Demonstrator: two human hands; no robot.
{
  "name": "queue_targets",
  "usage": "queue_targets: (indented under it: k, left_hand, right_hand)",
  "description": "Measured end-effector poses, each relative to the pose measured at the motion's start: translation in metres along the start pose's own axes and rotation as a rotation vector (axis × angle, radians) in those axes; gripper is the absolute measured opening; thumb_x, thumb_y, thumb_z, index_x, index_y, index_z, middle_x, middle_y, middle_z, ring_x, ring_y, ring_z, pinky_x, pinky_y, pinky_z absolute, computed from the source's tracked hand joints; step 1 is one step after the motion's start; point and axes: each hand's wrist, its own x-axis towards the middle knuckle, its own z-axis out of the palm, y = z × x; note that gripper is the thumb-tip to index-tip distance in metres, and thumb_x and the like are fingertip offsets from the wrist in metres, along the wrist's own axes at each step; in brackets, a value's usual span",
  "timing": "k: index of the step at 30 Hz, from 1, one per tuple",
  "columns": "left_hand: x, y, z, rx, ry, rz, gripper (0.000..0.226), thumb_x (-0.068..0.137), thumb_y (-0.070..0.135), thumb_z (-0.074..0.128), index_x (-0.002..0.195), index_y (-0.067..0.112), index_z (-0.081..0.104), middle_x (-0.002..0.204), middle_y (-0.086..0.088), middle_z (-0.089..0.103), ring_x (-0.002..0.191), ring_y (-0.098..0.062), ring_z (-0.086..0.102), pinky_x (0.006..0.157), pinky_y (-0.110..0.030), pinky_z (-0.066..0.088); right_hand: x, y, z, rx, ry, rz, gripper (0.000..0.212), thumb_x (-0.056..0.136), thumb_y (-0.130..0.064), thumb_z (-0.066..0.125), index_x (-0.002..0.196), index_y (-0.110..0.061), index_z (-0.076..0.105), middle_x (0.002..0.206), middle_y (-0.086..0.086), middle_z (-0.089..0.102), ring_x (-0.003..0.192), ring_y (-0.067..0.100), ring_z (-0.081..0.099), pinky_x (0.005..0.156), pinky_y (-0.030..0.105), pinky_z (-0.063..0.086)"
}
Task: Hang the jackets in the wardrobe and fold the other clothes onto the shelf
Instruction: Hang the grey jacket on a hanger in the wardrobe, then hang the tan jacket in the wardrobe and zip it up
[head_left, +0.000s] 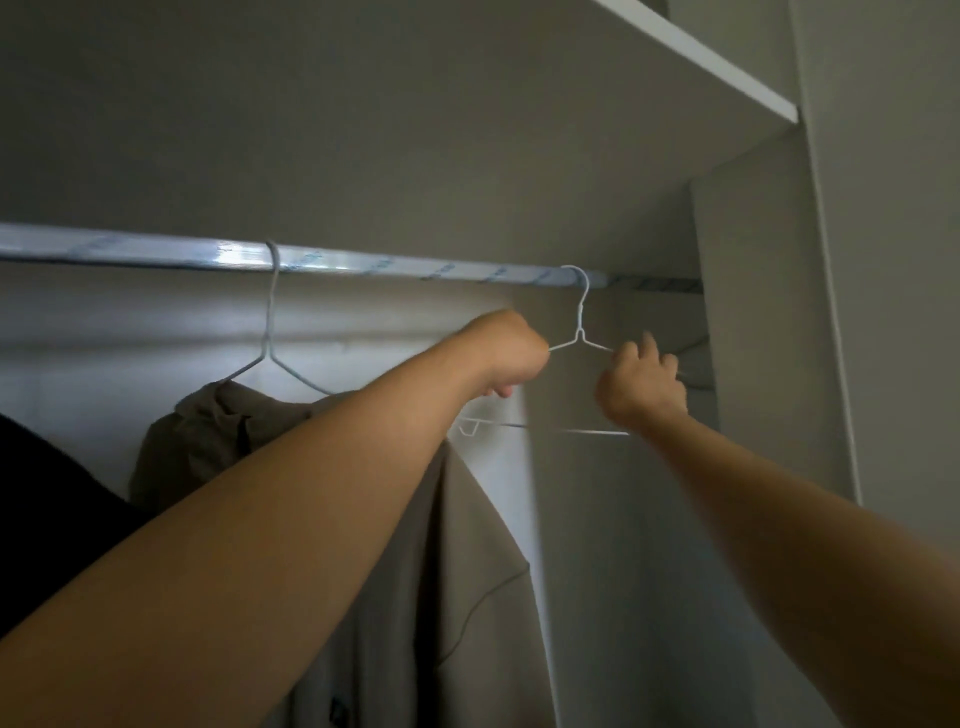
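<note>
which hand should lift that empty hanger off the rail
Right, likely. The right hand and left hand both hold the thin white wire hanger, but the left arm crosses the hanging khaki jacket; the right arm is clear.

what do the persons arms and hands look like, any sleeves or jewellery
The left forearm and right forearm are bare as far as the frame shows: no sleeves, no gloves. No watch, bracelet or ring shows on the left hand or right hand, though the picture is dim and slightly blurred, so a thin band could go unseen.
</note>
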Motion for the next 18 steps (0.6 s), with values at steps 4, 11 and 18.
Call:
queue_targets:
  k: [4, 11, 18]
  left_hand:
    - [0.011, -0.008, 0.007, 0.089, -0.048, -0.078, 0.029, 0.100, 0.014, 0.045, 0.123, 0.002, 0.055, 0.118, -0.018, 0.065, 0.097, -0.031, 0.073, 0.070, -0.032, 0.050]
    - [0.018, -0.040, -0.010, -0.048, 0.013, -0.163, 0.024, 0.100, 0.014, 0.046, 0.124, 0.012, 0.051, 0.124, -0.005, 0.046, 0.094, -0.025, 0.074, 0.077, -0.033, 0.055]
    - [0.014, -0.044, -0.015, -0.205, 0.134, -0.164, 0.038, 0.100, 0.015, 0.043, 0.137, 0.010, 0.048, 0.118, -0.003, 0.052, 0.080, -0.020, 0.071, 0.066, -0.027, 0.051]
  right_hand:
    - [0.036, 0.002, 0.005, -0.189, -0.286, -0.100, 0.047, 0.102, -0.023, 0.036, 0.145, -0.008, 0.046, 0.166, 0.009, 0.017, 0.153, 0.035, 0.012, 0.118, 0.056, 0.025]
    - [0.031, -0.042, 0.013, -0.096, -0.243, -0.297, 0.036, 0.100, -0.014, 0.041, 0.124, 0.002, 0.062, 0.136, 0.027, 0.052, 0.127, 0.039, 0.048, 0.105, 0.038, 0.043]
    - [-0.009, -0.072, -0.021, 0.147, -0.152, -0.341, 0.032, 0.102, -0.008, 0.040, 0.109, 0.007, 0.067, 0.116, 0.028, 0.063, 0.110, 0.039, 0.057, 0.084, 0.031, 0.039]
